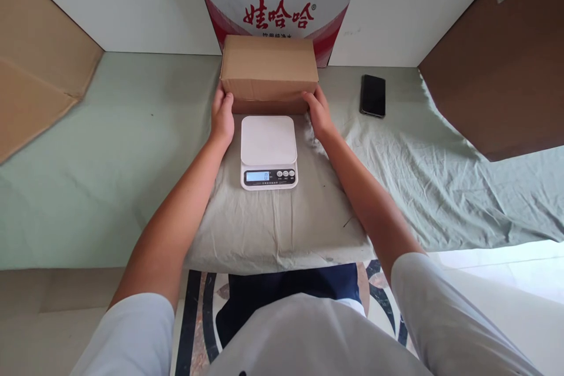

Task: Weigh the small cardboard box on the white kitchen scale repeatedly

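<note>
A plain brown cardboard box (268, 64) sits just behind a white digital kitchen scale (268, 151). My left hand (222, 115) presses against the box's left end and my right hand (319, 113) against its right end, fingers closed on the sides. The scale's platform is bare and its display reads 0. Whether the box rests on the cloth or is lifted slightly, I cannot tell.
A pale green cloth (110, 164) covers the surface. A black phone (372, 95) lies to the right. A white and red printed carton (277, 3) stands behind the box. Brown cardboard sheets lean at far left (35, 70) and far right (502, 64).
</note>
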A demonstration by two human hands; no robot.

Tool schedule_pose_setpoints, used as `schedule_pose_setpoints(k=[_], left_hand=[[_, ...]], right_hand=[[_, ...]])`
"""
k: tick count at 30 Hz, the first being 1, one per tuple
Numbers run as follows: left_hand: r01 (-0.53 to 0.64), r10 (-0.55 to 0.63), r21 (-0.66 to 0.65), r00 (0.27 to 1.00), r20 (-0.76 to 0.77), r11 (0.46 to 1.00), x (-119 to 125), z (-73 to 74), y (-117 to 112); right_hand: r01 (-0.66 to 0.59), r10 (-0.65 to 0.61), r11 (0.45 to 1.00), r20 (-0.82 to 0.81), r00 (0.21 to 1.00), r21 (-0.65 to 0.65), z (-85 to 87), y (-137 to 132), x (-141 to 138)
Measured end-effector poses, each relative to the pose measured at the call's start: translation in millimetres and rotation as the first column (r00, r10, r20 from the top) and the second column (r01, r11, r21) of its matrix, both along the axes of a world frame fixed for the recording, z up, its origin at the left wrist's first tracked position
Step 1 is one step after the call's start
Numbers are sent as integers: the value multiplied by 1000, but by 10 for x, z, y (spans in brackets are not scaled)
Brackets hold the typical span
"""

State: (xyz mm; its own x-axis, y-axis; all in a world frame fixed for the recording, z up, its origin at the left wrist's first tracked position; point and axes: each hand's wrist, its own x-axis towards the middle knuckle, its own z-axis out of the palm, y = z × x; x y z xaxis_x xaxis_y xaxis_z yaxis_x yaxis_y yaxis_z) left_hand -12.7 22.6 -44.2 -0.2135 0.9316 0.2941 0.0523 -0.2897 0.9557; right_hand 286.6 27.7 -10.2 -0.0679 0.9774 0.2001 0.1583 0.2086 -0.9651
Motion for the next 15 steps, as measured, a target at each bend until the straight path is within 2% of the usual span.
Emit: schedule_pose_setpoints(k=[5, 8, 10, 12, 15], left_hand=[[-14, 11, 51, 998, 61, 999, -24, -147, 110], [-17, 12, 73, 998, 69, 997, -15, -91, 113], [-45, 42, 48, 997, 71, 998, -8, 66, 105], [-69, 67, 33, 997, 41, 997, -2, 308, 80], [-63, 71, 145, 996, -52, 987, 12, 715, -80]], right_hand=[[-5, -2, 999, 229, 973, 32, -50, 15, -69], [-32, 10, 997, 306, 952, 67, -14, 18, -81], [-31, -7, 994, 343, 939, 107, 97, 5, -93], [-41, -24, 985, 373, 927, 165, 267, -45, -97], [-26, -77, 963, 362, 929, 270, 536, -222, -58]])
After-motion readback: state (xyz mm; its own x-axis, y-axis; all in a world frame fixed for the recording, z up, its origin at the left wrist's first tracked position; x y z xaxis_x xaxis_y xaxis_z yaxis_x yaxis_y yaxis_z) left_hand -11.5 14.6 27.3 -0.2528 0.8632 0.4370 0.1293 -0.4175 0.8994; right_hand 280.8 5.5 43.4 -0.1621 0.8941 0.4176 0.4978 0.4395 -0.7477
